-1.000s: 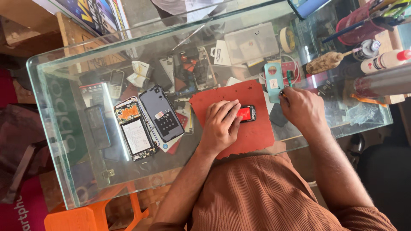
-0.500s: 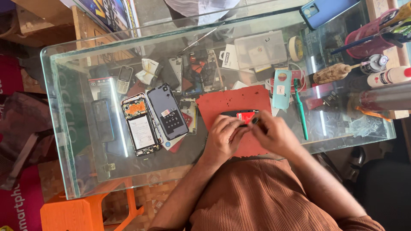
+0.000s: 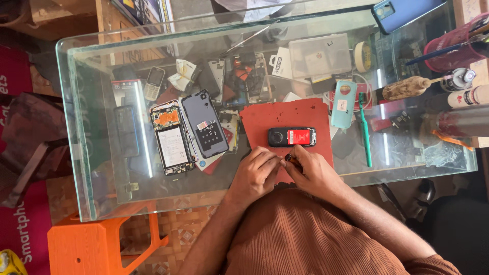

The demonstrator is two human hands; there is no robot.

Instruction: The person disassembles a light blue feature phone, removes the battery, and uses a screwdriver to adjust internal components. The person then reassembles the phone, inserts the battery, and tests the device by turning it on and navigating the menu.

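Glass surface (image 3: 102,168) carries a red mat (image 3: 305,114) with a small black phone (image 3: 292,137) lying on it, red battery showing. Just below it, the left hand (image 3: 257,173) and right hand (image 3: 313,173) meet, fingers closed on a tiny dark object (image 3: 289,159) (too small to identify). An opened smartphone (image 3: 172,138) lies leftward.

Both forearms bare, reaching forward from the rust-coloured ribbed sleeves and angling inward to meet in front of the chest. Left hand (image 3: 257,170) palm down, knuckles up, fingers (image 3: 270,160) curled toward the right. Right hand (image 3: 311,170) just beside it, back of the hand up, wrist bent slightly inward, fingers bunched and pointing left. Fingertips of the two hands touching or nearly touching, pinched together around something small and dark between them. Elbows spread wide, right forearm stretching off to the lower right.
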